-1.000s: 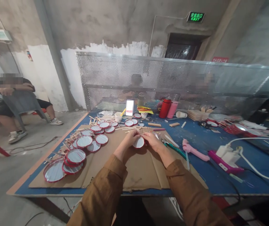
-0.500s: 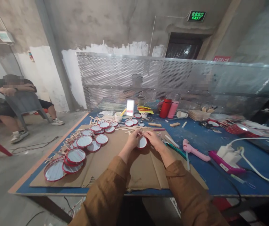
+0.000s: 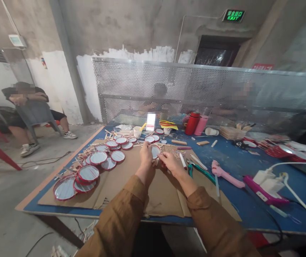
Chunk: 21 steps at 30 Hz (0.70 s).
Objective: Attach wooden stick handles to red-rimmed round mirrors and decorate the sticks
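A small round mirror with a red rim (image 3: 156, 152) is held up over the brown cardboard (image 3: 127, 182). My left hand (image 3: 146, 155) grips its left edge, fingers closed. At its lower right, my right hand (image 3: 169, 162) has its fingers pinched together near the rim; a small pale piece shows between the hands, too small to make out. Several red-rimmed round mirrors (image 3: 88, 173) with wooden sticks lie overlapping to the left. A white marker (image 3: 182, 161) and green-handled pliers (image 3: 201, 172) lie right of my right hand.
Further right are a pink glue gun (image 3: 226, 175) and a purple power strip (image 3: 264, 192) with white plugs and cables. A red bottle (image 3: 192, 123), a pink bottle (image 3: 201, 125) and paper cups stand at the back, before a perforated metal screen (image 3: 131, 82). A person sits at far left.
The mirror has turned and risen slightly away from me. My left hand has moved up to its left side, my right hand down to its lower right. The view has shifted left a little.
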Available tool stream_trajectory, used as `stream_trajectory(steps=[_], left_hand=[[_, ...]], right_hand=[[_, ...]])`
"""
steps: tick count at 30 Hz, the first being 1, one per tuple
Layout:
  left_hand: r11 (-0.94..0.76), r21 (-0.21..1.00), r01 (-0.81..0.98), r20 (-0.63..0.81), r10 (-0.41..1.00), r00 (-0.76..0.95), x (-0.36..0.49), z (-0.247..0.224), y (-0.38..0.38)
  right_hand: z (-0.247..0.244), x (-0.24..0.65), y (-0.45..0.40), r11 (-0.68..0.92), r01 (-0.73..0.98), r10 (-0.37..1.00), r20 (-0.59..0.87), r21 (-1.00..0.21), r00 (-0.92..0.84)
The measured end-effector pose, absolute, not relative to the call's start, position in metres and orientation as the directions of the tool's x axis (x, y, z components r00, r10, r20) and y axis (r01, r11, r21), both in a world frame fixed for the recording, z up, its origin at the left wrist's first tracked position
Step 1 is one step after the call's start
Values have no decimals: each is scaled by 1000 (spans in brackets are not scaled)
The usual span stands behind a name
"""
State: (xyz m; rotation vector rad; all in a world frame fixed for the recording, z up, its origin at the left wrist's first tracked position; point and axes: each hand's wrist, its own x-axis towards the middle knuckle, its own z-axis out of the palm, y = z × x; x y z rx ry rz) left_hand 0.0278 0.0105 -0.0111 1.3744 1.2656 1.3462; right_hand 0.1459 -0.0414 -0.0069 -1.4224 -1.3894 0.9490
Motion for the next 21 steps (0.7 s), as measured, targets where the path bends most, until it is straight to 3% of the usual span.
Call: stream_trajectory(steps=[6, 14, 21], left_hand=[[-199, 978, 63, 208, 946, -248, 24, 7, 3], [-212, 975, 62, 221, 942, -254, 22, 19, -5], [-190, 982, 17, 189, 951, -245, 24, 16, -3]], right_hand=[[-11, 121, -48, 33, 127, 997, 40, -991, 59], [-9, 114, -51, 100, 107, 981, 116, -989, 156], [-11, 110, -50, 69, -72, 983, 55, -995, 175]])
